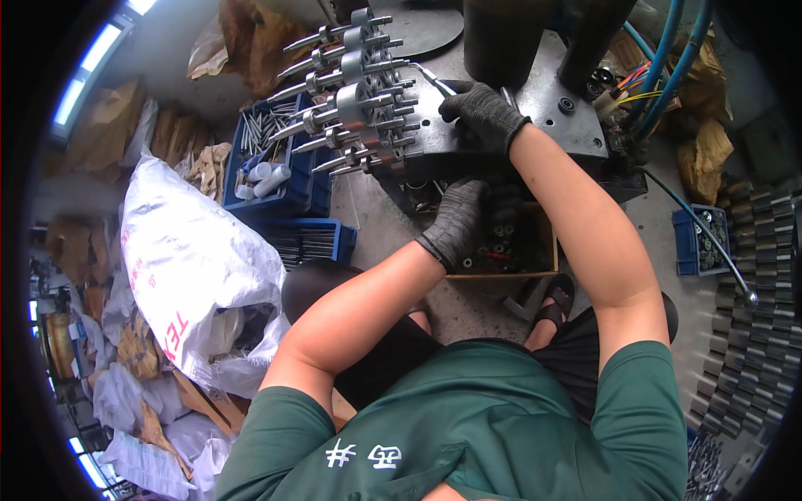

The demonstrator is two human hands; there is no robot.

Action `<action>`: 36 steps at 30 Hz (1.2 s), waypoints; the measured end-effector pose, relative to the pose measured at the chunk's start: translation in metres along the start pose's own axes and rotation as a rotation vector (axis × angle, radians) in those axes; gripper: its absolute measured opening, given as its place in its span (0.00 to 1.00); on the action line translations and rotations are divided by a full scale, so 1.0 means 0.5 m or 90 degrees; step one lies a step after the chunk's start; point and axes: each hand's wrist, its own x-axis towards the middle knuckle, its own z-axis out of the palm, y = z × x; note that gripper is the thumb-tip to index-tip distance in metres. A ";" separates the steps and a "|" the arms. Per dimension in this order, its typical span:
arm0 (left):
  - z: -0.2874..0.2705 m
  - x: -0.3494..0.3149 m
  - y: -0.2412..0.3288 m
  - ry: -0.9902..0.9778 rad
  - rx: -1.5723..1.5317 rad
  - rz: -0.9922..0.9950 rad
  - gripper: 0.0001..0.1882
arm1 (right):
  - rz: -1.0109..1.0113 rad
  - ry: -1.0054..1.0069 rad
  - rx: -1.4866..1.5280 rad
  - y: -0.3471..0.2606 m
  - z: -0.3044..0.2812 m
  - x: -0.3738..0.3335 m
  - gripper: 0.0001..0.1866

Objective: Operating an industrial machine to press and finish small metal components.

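My right hand (484, 114), in a dark grey glove, is closed round a slim pale stick-like tool (432, 79) over the metal bench (539, 117). The tool's thin tip reaches the shaft ends of several metal rotors (355, 100), which stand in a cluster at the bench's left edge; whether it touches one, I cannot tell. My left hand (455, 224), gloved alike, is lower, by the bench's front edge and above an open wooden drawer (501, 275). Its fingertips merge into the shadow there, so what they hold, if anything, is hidden. Small rings and loose parts lie in the drawer.
A black column (499, 50) rises from the bench. A long metal lever (710, 234) sticks out at right, above a blue bin (687, 250) of small parts. Blue crates (311, 188) with metal shafts and a bulging white sack (192, 250) stand left. Metal cylinders (760, 292) are stacked far right.
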 end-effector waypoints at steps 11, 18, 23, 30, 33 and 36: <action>0.021 -0.037 0.013 0.026 0.149 0.061 0.12 | 0.014 -0.032 -0.068 -0.022 -0.031 -0.009 0.27; 0.018 -0.039 0.017 0.126 0.187 0.029 0.13 | 0.011 -0.045 -0.075 -0.033 -0.030 -0.008 0.29; 0.016 -0.035 0.016 0.120 0.181 0.020 0.13 | -0.028 -0.055 -0.102 -0.020 -0.022 0.005 0.29; 0.015 -0.032 0.017 0.112 0.162 0.006 0.13 | -0.043 -0.003 -0.112 0.026 -0.007 0.030 0.31; 0.014 -0.040 0.019 0.127 0.154 0.013 0.12 | -0.028 -0.023 -0.101 0.024 -0.010 0.030 0.32; 0.011 -0.041 0.019 0.151 0.156 0.024 0.12 | 0.002 -0.052 -0.073 0.016 -0.015 0.020 0.30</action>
